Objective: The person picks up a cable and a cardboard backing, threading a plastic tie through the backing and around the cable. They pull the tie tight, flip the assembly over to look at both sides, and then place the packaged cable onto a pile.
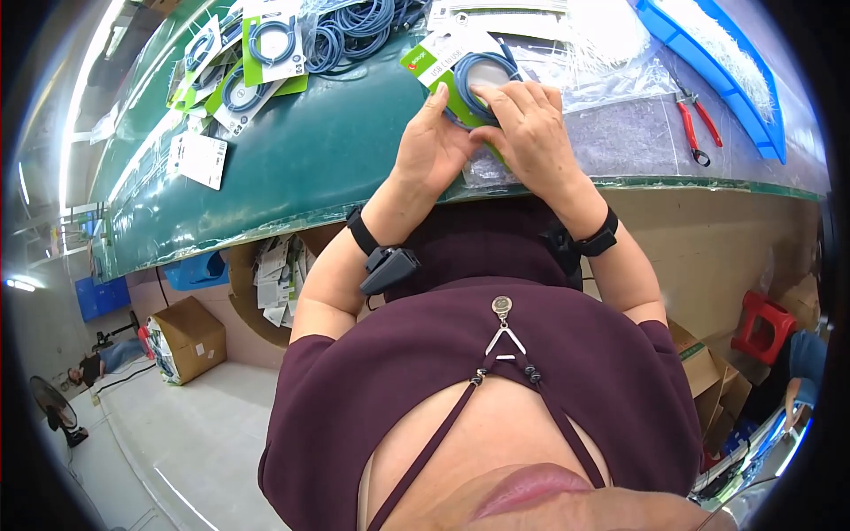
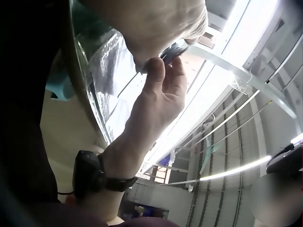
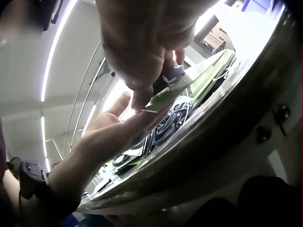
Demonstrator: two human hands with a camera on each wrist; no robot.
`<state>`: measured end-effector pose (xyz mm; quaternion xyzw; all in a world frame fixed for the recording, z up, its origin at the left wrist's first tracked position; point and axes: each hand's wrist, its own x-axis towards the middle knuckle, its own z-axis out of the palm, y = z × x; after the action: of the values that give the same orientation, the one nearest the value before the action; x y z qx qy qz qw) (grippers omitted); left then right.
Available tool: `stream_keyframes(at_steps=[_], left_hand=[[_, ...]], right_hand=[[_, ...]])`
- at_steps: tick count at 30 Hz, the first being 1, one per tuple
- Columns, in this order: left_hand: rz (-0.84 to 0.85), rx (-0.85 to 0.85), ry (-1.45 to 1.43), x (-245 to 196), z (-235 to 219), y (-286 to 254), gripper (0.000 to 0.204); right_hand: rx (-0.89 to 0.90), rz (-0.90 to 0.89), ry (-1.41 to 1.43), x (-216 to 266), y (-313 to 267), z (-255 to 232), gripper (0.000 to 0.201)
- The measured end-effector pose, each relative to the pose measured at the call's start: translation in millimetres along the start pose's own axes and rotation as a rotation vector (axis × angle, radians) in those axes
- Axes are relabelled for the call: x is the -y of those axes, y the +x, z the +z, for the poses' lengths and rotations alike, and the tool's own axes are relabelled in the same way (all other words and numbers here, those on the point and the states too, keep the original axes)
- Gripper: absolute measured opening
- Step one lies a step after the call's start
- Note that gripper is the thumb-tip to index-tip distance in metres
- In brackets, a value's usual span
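Observation:
A blue cable [image 1: 468, 74] lies coiled on a green and white backing card [image 1: 428, 64], printed as a USB cable, just over the table's front edge. My left hand [image 1: 429, 152] holds the card's near left side, thumb up along its edge and the fingers underneath hidden. From the right, my right hand [image 1: 533, 140] pinches the coil and the card between thumb and fingers, covering their near end. In the right wrist view, the card [image 3: 166, 97] tilts beneath the right hand [image 3: 137, 47], and the left hand [image 3: 106, 135] supports it from the other side.
Carded cables [image 1: 239, 91] and a pile of loose blue coils [image 1: 354, 35] lie at the back left. One white card [image 1: 198, 159] rests on the green mat. Right of my hands are red-handled pliers [image 1: 689, 124], clear plastic bags [image 1: 611, 84] and a blue tray [image 1: 739, 93] of white ties.

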<state>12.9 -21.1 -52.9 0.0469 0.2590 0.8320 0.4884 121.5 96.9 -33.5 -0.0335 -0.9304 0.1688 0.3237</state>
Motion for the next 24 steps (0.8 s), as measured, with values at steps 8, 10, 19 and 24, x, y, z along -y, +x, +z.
stream_keyframes(at_steps=[8,10,19,24], left_hand=[[0.03,0.188,0.013,-3.3,2.2,-8.3,0.042],[-0.041,0.105,-0.079,-6.5,1.0,-7.7,0.043],[0.098,0.117,0.21,16.4,-14.1,-7.6,0.037],[0.194,0.077,0.198,26.6,-14.9,-8.3,0.034]], right_hand=[[-0.079,-0.169,0.038,-12.8,-2.6,2.1,0.024],[-0.062,-0.162,0.012,-13.8,-6.8,-0.1,0.025],[-0.04,-0.15,-0.075,-21.7,-21.4,-1.3,0.023],[0.023,0.115,0.171,-15.0,-19.8,-5.7,0.037]])
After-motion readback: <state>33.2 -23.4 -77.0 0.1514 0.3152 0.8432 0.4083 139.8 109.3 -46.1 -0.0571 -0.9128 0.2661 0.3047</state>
